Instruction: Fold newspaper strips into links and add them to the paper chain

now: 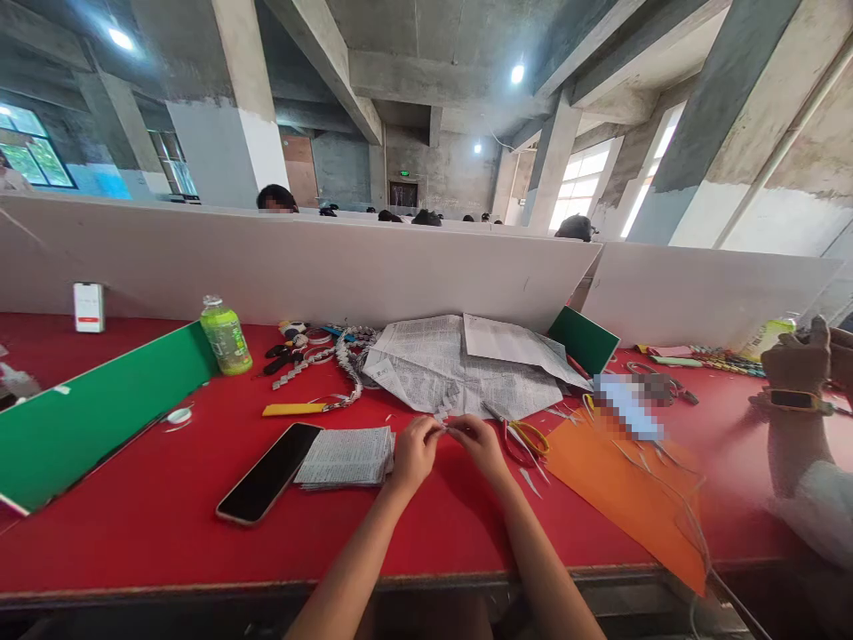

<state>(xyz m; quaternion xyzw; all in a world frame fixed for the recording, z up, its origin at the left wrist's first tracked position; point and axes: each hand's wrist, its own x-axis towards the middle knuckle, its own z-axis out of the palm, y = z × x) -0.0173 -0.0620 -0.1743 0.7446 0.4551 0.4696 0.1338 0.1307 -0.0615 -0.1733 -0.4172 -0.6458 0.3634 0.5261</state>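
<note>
My left hand (417,452) and my right hand (481,446) meet above the red table (453,542), fingertips pinched together. Between them is a small folded strip of printed paper (445,407), its lower end partly covered by my fingers. Left of my hands lies a stack of cut printed paper (345,455), overlapping a dark-screened phone (270,473). Large printed sheets (426,351) are spread behind my hands. To the right rest yellow-handled scissors (531,439) and a red-handled tool (509,443), with paper scraps around them.
A folded-paper chain (346,360) curls behind a yellow cutter (294,410). A green bottle (227,338) stands by the green divider (113,409). An orange sheet (633,507) with a cable lies right; beyond it is another person's hand (796,363) with a watch.
</note>
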